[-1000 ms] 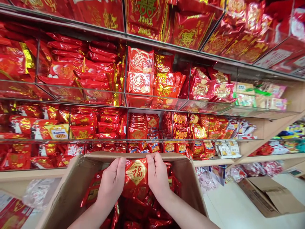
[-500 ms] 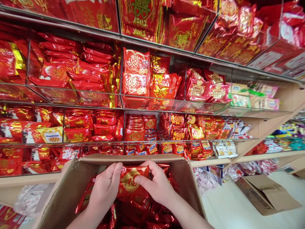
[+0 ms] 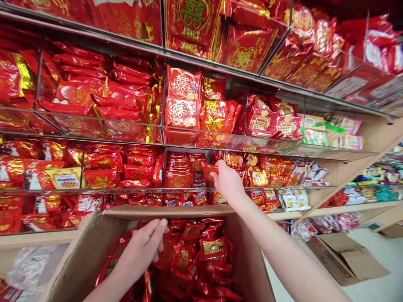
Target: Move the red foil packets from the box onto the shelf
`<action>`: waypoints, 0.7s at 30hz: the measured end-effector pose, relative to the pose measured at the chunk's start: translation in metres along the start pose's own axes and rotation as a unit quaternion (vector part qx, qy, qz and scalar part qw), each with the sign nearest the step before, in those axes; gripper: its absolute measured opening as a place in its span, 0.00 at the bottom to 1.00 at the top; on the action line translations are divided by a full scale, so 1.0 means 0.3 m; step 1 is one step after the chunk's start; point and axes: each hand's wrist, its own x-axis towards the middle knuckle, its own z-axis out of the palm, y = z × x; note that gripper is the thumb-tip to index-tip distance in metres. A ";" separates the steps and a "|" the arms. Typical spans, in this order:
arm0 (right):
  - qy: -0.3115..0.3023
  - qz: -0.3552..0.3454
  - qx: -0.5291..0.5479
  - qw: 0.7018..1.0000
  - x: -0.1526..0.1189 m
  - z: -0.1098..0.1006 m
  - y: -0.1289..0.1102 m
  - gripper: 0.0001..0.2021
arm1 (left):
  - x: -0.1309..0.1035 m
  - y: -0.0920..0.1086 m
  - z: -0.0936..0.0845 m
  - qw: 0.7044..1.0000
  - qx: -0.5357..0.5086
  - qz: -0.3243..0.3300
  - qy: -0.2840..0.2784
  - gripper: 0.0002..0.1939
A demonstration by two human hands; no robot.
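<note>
My right hand [image 3: 229, 179] reaches to the lower shelf and grips a red snack packet [image 3: 209, 171] by its right end. Just left of that packet stands a neat row of similar red packets [image 3: 178, 176] behind the clear shelf front. My left hand [image 3: 147, 245] is over the cardboard box [image 3: 132, 214], its fingers loosely apart and slightly bent. Close to those fingertips lie loose red packets [image 3: 213, 250], which fill the box in a jumble. Whether the left fingertips touch a packet is hard to tell.
Clear dividers split the shelves into bays of red and gold packets [image 3: 182, 111]. A yellow cookie packet [image 3: 65, 178] sits at left. On the floor at right lies a flattened carton [image 3: 349, 256]. Plastic bags [image 3: 30, 264] are low on the left.
My right hand has moved from the box up to the lower shelf with a red packet. My left hand has let go of that packet and opened, staying over the box.
</note>
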 end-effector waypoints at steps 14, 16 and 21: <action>-0.087 0.140 0.032 0.986 0.329 0.303 -0.019 0.16 | 0.028 -0.115 0.059 0.982 0.146 0.052 -0.106 0.12; -0.082 0.158 0.053 0.983 0.344 0.327 -0.018 0.16 | 0.032 -0.127 0.068 0.982 0.147 0.053 -0.110 0.11; -0.072 0.166 0.115 0.977 0.364 0.386 -0.004 0.21 | 0.032 -0.151 0.080 0.980 0.146 0.058 -0.119 0.11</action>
